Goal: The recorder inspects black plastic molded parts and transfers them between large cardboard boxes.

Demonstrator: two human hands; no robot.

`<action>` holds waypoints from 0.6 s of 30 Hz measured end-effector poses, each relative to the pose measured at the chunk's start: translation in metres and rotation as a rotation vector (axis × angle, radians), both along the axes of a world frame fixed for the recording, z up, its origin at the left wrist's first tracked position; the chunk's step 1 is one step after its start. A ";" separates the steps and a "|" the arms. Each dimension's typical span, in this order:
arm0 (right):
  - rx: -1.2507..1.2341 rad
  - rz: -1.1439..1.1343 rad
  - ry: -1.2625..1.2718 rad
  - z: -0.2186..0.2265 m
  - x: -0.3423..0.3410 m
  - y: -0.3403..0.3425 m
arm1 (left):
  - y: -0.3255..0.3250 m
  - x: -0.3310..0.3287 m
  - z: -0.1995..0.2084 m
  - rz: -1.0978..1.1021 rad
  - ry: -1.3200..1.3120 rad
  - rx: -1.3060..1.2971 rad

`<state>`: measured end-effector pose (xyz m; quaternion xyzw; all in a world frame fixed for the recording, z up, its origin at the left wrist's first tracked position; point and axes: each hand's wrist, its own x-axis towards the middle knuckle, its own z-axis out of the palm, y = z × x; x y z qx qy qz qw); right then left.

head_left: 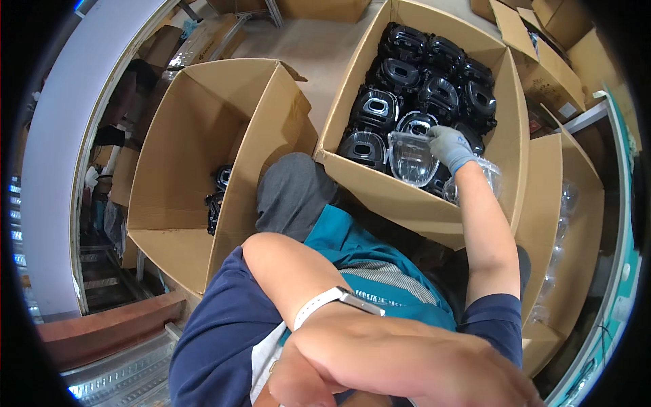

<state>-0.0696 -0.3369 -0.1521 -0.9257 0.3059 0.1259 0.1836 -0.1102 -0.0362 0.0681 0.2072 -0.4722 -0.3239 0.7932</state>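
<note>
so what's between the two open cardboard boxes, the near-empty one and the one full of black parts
In the head view, the person's grey-trousered knee fills the gap, with bare tan floor farther up.

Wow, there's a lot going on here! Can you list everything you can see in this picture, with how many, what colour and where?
clear plastic tray: one, transparent, held over the near edge of the right box
black plastic parts: many, black, packed in the right box
right cardboard box: one, brown, upper right
left cardboard box: one, brown, centre left, with a few black parts low inside
stack of clear trays: several, transparent, far right
wristwatch: one, white band, on the left wrist
right hand: one, grey glove, gripping the clear plastic tray
left hand: one, bare, folded near the body, low in view; what it holds cannot be told
</note>
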 end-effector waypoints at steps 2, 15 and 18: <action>0.012 -0.041 -0.094 0.010 -0.002 -0.005 | -0.007 0.008 -0.010 0.178 -0.151 0.076; 0.421 -0.154 -1.275 0.103 -0.113 0.043 | -0.120 0.070 -0.126 0.233 0.116 0.711; 1.330 -0.097 -1.560 0.106 -0.104 0.065 | -0.132 0.073 -0.133 0.047 0.232 0.884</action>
